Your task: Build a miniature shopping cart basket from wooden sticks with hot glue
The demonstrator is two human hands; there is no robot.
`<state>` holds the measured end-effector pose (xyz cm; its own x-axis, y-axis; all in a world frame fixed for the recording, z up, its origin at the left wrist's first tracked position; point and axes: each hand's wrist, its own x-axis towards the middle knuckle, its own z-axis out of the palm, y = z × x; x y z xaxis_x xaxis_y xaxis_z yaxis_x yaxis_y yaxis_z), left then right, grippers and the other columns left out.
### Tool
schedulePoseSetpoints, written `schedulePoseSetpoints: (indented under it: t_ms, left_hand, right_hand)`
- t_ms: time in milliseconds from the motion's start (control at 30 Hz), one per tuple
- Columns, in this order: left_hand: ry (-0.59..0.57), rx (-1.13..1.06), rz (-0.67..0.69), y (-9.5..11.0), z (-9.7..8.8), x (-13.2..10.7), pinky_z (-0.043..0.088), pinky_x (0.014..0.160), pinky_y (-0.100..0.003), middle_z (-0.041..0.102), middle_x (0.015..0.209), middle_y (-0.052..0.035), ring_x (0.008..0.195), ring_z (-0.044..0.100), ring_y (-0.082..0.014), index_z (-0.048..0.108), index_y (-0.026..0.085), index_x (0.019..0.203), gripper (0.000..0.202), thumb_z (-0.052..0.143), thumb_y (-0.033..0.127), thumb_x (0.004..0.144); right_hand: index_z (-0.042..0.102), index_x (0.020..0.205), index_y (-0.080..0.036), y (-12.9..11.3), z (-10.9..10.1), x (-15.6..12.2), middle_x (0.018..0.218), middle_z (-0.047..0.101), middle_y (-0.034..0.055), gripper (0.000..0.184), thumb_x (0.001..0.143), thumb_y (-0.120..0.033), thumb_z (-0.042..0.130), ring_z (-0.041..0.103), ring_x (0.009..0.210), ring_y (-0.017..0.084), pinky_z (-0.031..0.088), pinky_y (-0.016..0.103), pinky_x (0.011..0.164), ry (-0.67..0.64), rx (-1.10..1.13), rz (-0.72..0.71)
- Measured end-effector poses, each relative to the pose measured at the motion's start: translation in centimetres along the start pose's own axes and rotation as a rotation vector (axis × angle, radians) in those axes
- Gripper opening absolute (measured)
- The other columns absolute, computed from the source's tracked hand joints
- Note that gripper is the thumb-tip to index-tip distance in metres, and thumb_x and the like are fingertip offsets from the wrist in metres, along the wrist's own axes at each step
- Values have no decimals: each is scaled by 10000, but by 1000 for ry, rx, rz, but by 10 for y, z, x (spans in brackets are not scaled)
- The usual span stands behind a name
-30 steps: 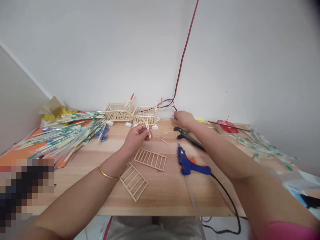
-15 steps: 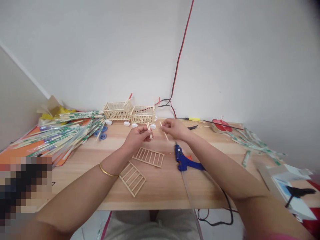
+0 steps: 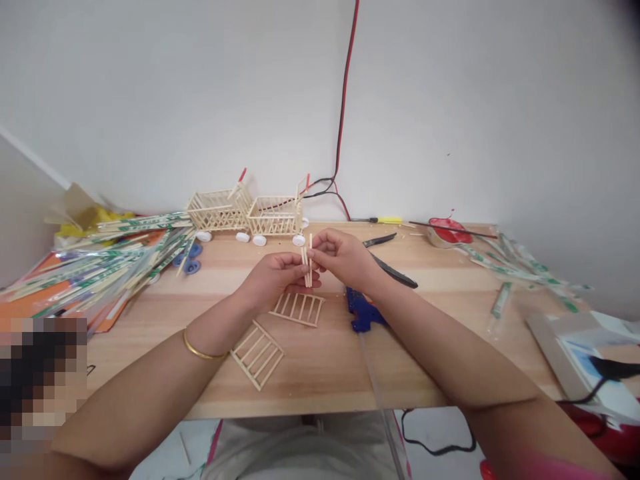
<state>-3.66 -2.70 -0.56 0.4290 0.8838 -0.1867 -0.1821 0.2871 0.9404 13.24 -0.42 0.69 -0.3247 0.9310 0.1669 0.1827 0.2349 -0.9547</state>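
Between the fingers of my left hand [image 3: 280, 275] are short wooden sticks [image 3: 306, 268], held upright. My right hand [image 3: 343, 257] pinches another short wooden stick [image 3: 311, 243] against or right beside them; whether they touch is hard to tell. Below my hands lie two ladder-like stick frames, one upper frame [image 3: 299, 309] just under my left hand and one lower frame [image 3: 257, 355] nearer the table's front edge. A blue glue gun [image 3: 363, 312] lies under my right forearm, partly hidden. Behind my hands stand two small wheeled carts of sticks, a left cart [image 3: 217, 212] and a right cart [image 3: 275, 217].
Packaged sticks [image 3: 125, 267] pile up at the left beside blue wheels [image 3: 190, 260]. Black-handled pliers [image 3: 397, 272] lie beyond my right wrist. At the back right sits a red-topped tape roll [image 3: 450, 232]. A red-black cable [image 3: 345, 113] runs down the wall.
My right hand has moved left, bringing its stick up to those in my left hand and turning it more upright. The camera view has shifted slightly, and more of the pliers shows.
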Motion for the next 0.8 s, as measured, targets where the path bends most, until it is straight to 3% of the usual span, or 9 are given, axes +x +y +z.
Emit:
schedulePoseSetpoints:
  t_ms: [233,333,467,600,800]
  left_hand:
    - [8,12,-43,-1,-1,0,547,645,-287,697,758,-77,702,671,-174,678,107,835,316,785,338,648]
    - [38,-8,-55,0,-1,0,548,634,-280,691,725,-71,693,675,-177,656,101,814,318,796,325,637]
    - [70,-107,-55,2,-4,0,552,634,-307,697,733,-71,647,675,-170,621,109,818,248,767,254,680]
    - [68,-196,-60,2,-6,1,549,676,-338,700,753,-85,689,684,-185,617,98,817,158,718,175,722]
    - [49,-174,1,0,-5,2,526,704,-319,692,775,-83,715,669,-170,648,94,824,187,739,197,697]
  right_hand:
    - [549,831,-177,5,6,-2,678,618,-21,168,750,-290,643,589,556,98,481,231,541,20,-29,5]
    - [573,932,-163,4,4,-4,792,639,20,225,754,-283,641,621,650,118,517,264,622,-22,-57,-15]
    - [473,1233,-197,-1,-4,-10,1092,590,88,570,714,-258,699,617,857,164,521,340,777,-156,-317,-280]
    - [468,1243,-190,-3,-5,-13,1178,557,126,553,741,-267,687,553,1066,233,463,407,906,-248,-549,-481]
    - [408,1286,-201,-2,0,-13,1166,577,112,622,727,-233,678,608,991,211,484,370,872,-221,-485,-391]
